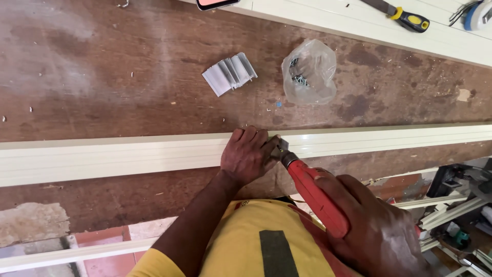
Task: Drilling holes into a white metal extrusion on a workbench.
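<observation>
The left hand [248, 154] presses fingers flat on the cream profile [128, 154] lying along the workbench [102, 77] near its front edge, steadying it while the right hand [379, 225] grips the red drill [312, 192] against it.

- Two hands: the left hand [249, 156] and the right hand [376, 231].
- One red drill [312, 194], near the middle.
- Two long cream bars: one bar [113, 156] across the middle, one far bar [359, 23].
- One clear bag of screws [309, 72].
- One small pile of grey metal pieces [229, 74] (too close together to count).
- One yellow-handled tool [407, 18], far right.
</observation>
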